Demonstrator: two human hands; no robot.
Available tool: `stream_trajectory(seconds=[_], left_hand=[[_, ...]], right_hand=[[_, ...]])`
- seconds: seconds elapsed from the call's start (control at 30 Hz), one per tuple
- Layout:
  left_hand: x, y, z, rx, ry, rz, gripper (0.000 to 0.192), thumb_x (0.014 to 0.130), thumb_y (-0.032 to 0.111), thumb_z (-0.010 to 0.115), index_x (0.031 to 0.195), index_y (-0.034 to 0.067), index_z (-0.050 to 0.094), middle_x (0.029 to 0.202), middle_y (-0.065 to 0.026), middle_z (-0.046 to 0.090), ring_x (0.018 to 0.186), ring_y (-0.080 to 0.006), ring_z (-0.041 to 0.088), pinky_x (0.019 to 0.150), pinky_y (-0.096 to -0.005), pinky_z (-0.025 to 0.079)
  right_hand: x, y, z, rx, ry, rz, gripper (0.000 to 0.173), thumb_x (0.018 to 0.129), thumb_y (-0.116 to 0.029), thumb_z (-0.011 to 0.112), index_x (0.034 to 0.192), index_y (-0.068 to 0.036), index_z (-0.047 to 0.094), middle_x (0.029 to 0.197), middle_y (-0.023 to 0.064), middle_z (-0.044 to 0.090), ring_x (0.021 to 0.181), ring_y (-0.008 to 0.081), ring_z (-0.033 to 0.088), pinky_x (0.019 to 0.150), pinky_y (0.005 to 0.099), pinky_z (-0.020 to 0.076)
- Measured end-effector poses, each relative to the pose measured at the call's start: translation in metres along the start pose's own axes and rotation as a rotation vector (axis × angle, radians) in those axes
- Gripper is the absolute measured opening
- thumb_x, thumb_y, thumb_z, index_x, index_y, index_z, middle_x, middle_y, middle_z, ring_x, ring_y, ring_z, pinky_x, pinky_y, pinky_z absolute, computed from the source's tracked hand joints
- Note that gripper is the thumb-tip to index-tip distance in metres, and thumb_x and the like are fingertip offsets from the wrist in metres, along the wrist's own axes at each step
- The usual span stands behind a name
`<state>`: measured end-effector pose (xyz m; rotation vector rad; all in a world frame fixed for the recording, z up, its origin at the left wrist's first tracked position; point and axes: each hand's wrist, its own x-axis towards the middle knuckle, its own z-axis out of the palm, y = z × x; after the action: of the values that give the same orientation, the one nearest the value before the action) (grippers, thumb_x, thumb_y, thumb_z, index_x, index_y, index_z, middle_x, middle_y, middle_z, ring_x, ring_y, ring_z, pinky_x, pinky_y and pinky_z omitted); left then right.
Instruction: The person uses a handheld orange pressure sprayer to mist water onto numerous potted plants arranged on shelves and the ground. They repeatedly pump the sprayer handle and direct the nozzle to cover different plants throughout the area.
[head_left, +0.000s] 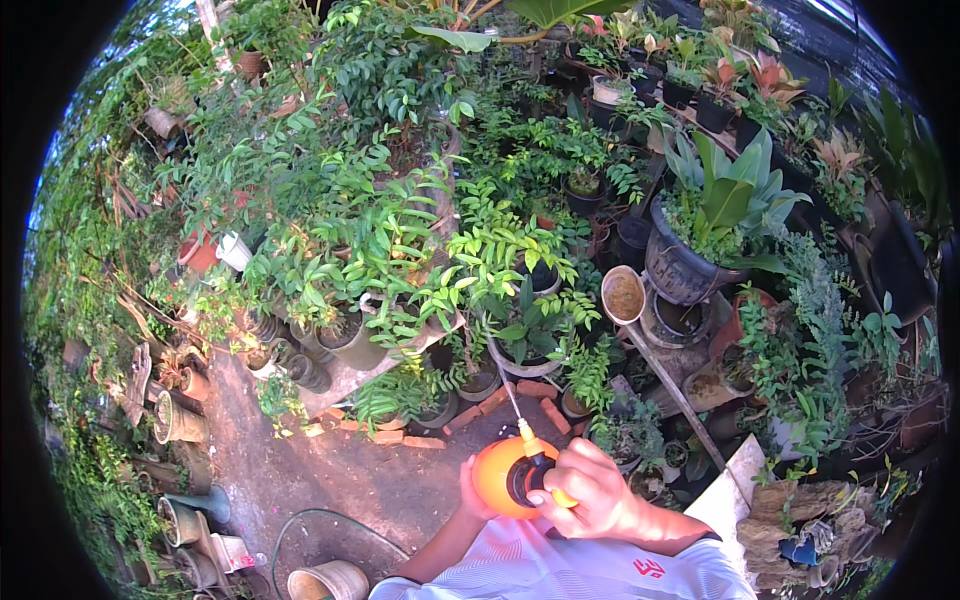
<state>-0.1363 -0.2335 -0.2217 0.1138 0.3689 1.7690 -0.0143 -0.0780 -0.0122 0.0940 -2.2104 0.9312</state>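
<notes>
An orange pump sprayer (499, 480) with a black collar and a yellow nozzle is held close to the chest at the lower middle. My left hand (477, 489) supports the left side of its round bottle. My right hand (589, 491) is closed around the handle at its top. From the nozzle a thin pale jet or wand (512, 394) reaches up towards a round pot (525, 367) with broad-leaved green plants. Leafy branches (495, 262) spread above that pot.
Broken bricks (424, 442) edge the dirt floor (322, 480). A long-handled scoop (624, 295) leans at the right, beside a large dark pot (679, 251). An empty-looking pot (328, 581) and a thin hose (300, 516) lie at the lower left. Potted plants crowd both sides.
</notes>
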Motion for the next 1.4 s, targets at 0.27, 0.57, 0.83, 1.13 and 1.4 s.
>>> stream_trajectory(seconds=[0.27, 0.57, 0.83, 1.13, 1.4], left_hand=[[-0.004, 0.0, -0.002, 0.0, 0.028, -0.009, 0.099, 0.092, 0.078, 0.026, 0.157, 0.004, 0.04, 0.155, -0.0227, 0.049, 0.142, -0.04, 0.051, 0.118, -0.0534, 0.042], [-0.011, -0.005, -0.01, -0.02, 0.035, 0.006, 0.099, 0.092, 0.077, 0.023, 0.156, 0.005, 0.041, 0.155, -0.0228, 0.049, 0.142, -0.0404, 0.051, 0.118, -0.0537, 0.041], [-0.013, -0.008, -0.004, -0.013, 0.05, -0.014, 0.098, 0.093, 0.076, 0.021, 0.157, 0.005, 0.041, 0.157, -0.0227, 0.048, 0.143, -0.0408, 0.049, 0.119, -0.0555, 0.039], [-0.015, -0.021, -0.008, 0.008, 0.202, -0.022, 0.098, 0.094, 0.076, 0.023, 0.158, 0.005, 0.04, 0.159, -0.0226, 0.045, 0.145, -0.0413, 0.047, 0.12, -0.0566, 0.039], [-0.016, -0.023, -0.012, 0.012, 0.159, -0.069, 0.094, 0.095, 0.074, 0.026, 0.16, 0.006, 0.036, 0.162, -0.0215, 0.042, 0.148, -0.0422, 0.044, 0.121, -0.0615, 0.037]], right_hand=[[-0.002, -0.004, 0.002, 0.009, 0.013, 0.002, 0.02, 0.085, -0.014, 0.082, 0.087, -0.008, 0.063, 0.07, 0.0052, 0.05, 0.06, 0.0253, 0.046, 0.058, 0.0377, 0.0392], [-0.003, -0.012, 0.0, 0.016, -0.019, -0.003, 0.02, 0.084, -0.014, 0.083, 0.087, -0.008, 0.063, 0.071, 0.0044, 0.051, 0.061, 0.0248, 0.047, 0.058, 0.0377, 0.0398], [-0.006, -0.017, -0.006, 0.004, -0.034, 0.01, 0.021, 0.084, -0.015, 0.083, 0.087, -0.008, 0.063, 0.072, 0.0045, 0.053, 0.062, 0.0253, 0.049, 0.06, 0.0382, 0.0414], [-0.012, -0.018, -0.011, -0.011, -0.022, -0.036, 0.023, 0.083, -0.012, 0.083, 0.091, -0.007, 0.062, 0.072, 0.0056, 0.054, 0.061, 0.0252, 0.048, 0.059, 0.0384, 0.0411], [0.007, -0.025, -0.063, -0.073, 0.192, -0.191, 0.023, 0.082, -0.014, 0.084, 0.079, -0.007, 0.062, 0.063, 0.0036, 0.053, 0.054, 0.0211, 0.046, 0.053, 0.0359, 0.0371]])
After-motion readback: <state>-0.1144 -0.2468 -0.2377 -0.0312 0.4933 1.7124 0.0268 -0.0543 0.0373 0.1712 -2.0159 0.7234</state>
